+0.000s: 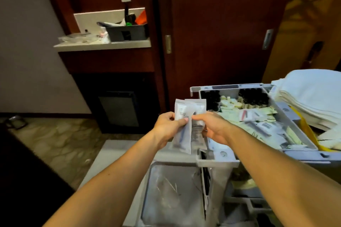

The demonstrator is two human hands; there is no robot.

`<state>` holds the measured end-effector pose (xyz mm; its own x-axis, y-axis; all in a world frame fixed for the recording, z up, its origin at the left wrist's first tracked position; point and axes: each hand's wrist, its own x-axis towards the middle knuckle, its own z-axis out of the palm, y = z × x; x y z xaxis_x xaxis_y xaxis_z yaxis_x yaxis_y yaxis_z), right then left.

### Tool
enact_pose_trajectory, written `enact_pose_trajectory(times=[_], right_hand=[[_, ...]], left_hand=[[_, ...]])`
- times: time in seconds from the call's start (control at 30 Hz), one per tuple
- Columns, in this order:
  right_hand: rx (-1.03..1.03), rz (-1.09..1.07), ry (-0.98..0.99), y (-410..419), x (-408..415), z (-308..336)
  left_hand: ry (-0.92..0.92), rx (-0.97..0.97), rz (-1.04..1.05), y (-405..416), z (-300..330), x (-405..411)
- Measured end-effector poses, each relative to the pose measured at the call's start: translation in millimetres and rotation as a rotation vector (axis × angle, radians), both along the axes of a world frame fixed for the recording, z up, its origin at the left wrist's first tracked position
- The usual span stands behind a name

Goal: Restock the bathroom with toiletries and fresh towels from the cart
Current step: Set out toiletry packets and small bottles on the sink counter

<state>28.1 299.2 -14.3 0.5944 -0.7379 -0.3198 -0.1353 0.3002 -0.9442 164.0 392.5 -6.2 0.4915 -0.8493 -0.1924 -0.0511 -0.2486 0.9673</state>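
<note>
just below the middle of the frame, the left hand (167,127) pinches two flat sealed toiletry packets (190,125) with thumb on their faces and fingers behind, holding them upright and fanned. the right hand (212,127) meets them from the right, fingers curled round the edge of the nearer packet, as if squaring the pair or peeling one off.

right of the hands sits the cart tray (293,127), a grey bin crowded with more sachets, a row of small dark bottles (252,97) along its far side and pale round soaps (230,102) between them. folded white towels (313,96) are stacked at the right edge of the frame. below the hands hangs a lined waste bag (173,195) on the cart's end.

to do this well, i'd say keep the grip on the packets' lower halves, count them over the tray rather than over the waste bag so a slip lands safely, and gather everything before walking off.

dark print runs down the packets, but it is too blurred to read; no brand can be made out.
</note>
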Motion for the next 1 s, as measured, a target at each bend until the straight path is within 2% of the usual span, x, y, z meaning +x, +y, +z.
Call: enact_pose_trajectory(times=[0.33, 0.43, 0.67, 1.0], right_hand=[[0.027, 0.221, 0.002, 83, 59, 3], [-0.038, 0.277, 0.029, 120, 69, 4], [-0.088, 0.366, 0.126, 231, 89, 12], [-0.112, 0.501, 0.102, 408, 125, 8]], left_hand=[[0.054, 0.005, 0.083, 120, 0, 40], [0.067, -0.005, 0.117, 164, 2, 41], [0.048, 0.007, 0.199, 292, 2, 47], [0.034, -0.037, 0.475, 494, -2, 49]])
